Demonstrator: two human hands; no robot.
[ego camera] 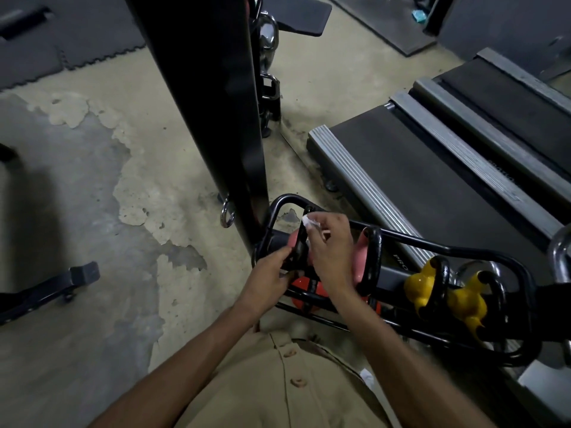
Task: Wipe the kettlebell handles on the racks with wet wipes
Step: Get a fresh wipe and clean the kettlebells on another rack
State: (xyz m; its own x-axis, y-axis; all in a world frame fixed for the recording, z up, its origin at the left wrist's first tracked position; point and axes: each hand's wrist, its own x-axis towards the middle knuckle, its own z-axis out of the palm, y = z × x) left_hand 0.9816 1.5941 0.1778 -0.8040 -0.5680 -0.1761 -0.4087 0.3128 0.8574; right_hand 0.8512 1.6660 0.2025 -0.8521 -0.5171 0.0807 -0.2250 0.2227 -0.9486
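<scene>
Down on the black rack [432,244], a pink kettlebell [293,240] has its black handle [299,254] looping upward, seen edge-on. The left hand [272,276] grips the handle's lower part; the right hand [330,248] pinches a white wet wipe [309,220] against its top. The concrete floor [154,196] is patchy and peeling, with a treadmill [432,168] beside the rack.

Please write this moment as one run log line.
step: wiping | left hand holds kettlebell handle | right hand pinches wet wipe on it | yellow kettlebells untouched
</scene>
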